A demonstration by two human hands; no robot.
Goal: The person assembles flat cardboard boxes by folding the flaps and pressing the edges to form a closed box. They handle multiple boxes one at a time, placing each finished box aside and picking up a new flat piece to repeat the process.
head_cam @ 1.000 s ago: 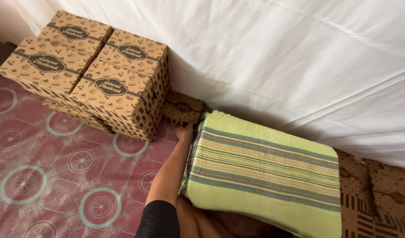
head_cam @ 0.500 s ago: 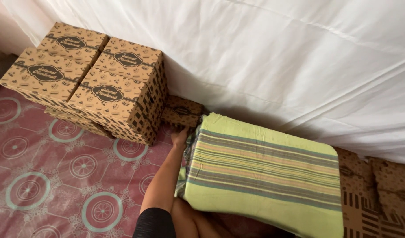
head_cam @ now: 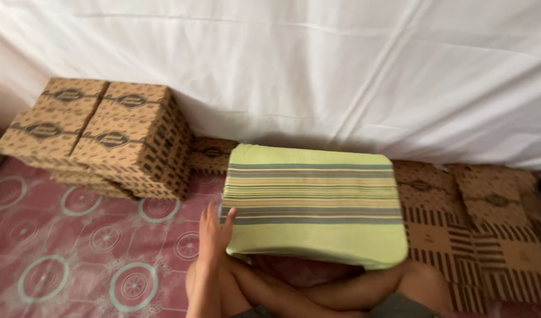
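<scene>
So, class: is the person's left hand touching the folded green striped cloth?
Touching. In the head view the left hand lies flat against the left edge of the folded green striped cloth, fingertips overlapping its side with no gap showing.

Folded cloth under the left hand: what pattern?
Light green folded cloth with grey and peach stripes, head view.

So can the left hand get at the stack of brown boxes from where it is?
Probably yes: the left hand rests on the folded green striped cloth, and only bare patterned mat lies between it and the brown boxes.
</scene>
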